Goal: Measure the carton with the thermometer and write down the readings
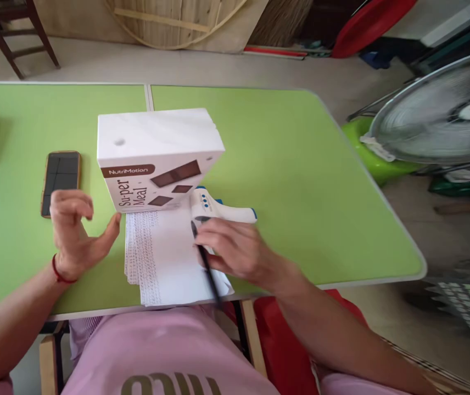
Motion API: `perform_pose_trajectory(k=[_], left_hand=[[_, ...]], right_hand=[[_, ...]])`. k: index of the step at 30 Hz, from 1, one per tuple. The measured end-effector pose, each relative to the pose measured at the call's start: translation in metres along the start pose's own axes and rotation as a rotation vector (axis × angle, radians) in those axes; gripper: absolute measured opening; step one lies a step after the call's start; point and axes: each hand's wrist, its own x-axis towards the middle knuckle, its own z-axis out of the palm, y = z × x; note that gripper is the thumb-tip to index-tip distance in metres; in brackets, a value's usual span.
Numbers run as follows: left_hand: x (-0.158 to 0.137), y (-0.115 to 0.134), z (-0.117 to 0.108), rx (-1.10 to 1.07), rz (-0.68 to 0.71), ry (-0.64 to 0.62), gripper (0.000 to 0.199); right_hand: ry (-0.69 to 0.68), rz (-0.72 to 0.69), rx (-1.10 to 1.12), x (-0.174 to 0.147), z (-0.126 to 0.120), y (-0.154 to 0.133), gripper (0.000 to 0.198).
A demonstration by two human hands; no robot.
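A pink shirt (173,351) fronts the green desk (292,164). The right hand (243,249) grasps a black pen (209,274) in its fingers over written sheets (171,247); the left hand (72,236) has released, half-curled fingers near a phone (62,175). Just beyond stands a white box (161,159) beside a white-and-blue device (235,213).

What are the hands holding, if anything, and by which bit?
The right hand holds a black pen near its end farther from the person's body. The left hand holds nothing.
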Motion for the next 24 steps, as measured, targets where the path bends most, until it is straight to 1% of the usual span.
perform_pose_trajectory(k=[1,2,3,4,5,6,7,8,9,11,12,14,17,19,21,24], left_hand=[[-0.001,0.009,-0.003,-0.035,0.147,-0.065,0.033],[-0.004,0.018,-0.003,-0.089,0.287,-0.168,0.029],[-0.007,0.027,-0.002,-0.116,0.395,-0.289,0.024],[-0.012,0.034,0.001,-0.099,0.445,-0.405,0.016],[-0.017,0.041,0.006,-0.081,0.452,-0.536,0.013],[-0.024,0.046,0.011,-0.067,0.471,-0.661,0.026],[-0.03,0.05,0.017,-0.069,0.513,-0.767,0.039],[-0.037,0.052,0.021,-0.048,0.52,-0.875,0.047],[-0.043,0.054,0.025,-0.038,0.528,-0.956,0.05],[-0.053,0.055,0.029,-0.046,0.54,-1.075,0.042],[-0.056,0.056,0.03,-0.05,0.539,-1.104,0.039],[-0.059,0.057,0.029,-0.058,0.531,-1.116,0.035],[-0.058,0.06,0.027,-0.047,0.504,-1.107,0.035],[-0.056,0.062,0.026,-0.029,0.484,-1.121,0.037],[-0.053,0.063,0.025,-0.021,0.476,-1.138,0.039],[-0.05,0.063,0.025,-0.028,0.478,-1.146,0.04]], right_hand=[[0.08,0.063,0.117,-0.001,-0.003,-0.005,0.014],[0.168,0.134,0.24,-0.001,-0.005,-0.011,0.016],[0.252,0.208,0.358,-0.002,-0.007,-0.016,0.017],[0.314,0.278,0.461,-0.001,-0.008,-0.022,0.018],[0.342,0.344,0.544,0.0,-0.01,-0.027,0.02],[0.332,0.407,0.604,0.003,-0.012,-0.032,0.023],[0.282,0.471,0.645,0.007,-0.015,-0.035,0.025],[0.205,0.536,0.672,0.012,-0.018,-0.037,0.027],[0.119,0.596,0.695,0.017,-0.021,-0.038,0.027],[0.004,0.689,0.734,0.028,-0.024,-0.037,0.021],[-0.026,0.722,0.747,0.033,-0.022,-0.036,0.017],[-0.021,0.779,0.748,0.04,-0.012,-0.033,0.01],[0.065,0.826,0.743,0.038,0.02,-0.03,0.005],[0.13,0.854,0.692,0.031,0.044,-0.028,0.006],[0.199,0.855,0.601,0.023,0.061,-0.028,0.006],[0.265,0.799,0.499,0.015,0.073,-0.029,0.008]])
